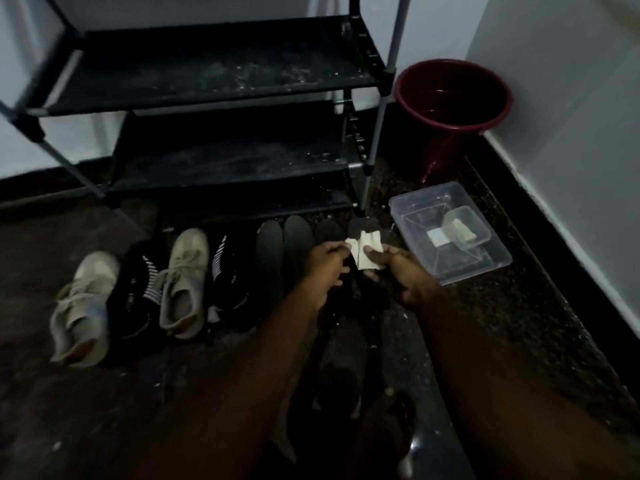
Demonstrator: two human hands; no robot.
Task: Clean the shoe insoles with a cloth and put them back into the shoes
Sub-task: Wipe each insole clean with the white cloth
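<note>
Left hand (325, 271) curled round dark insole (363, 225), held just left of tub (485, 268). Right hand (398, 271) pinches pale cloth (367, 254) against insole, thumb on top. Advised: brace insole firmly, wipe full length with even strokes.

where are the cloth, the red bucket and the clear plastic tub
cloth (369, 240): head view, upper part of the pale fabric
red bucket (438, 154): head view, outer wall below the rim
clear plastic tub (476, 270): head view, near rim
</note>
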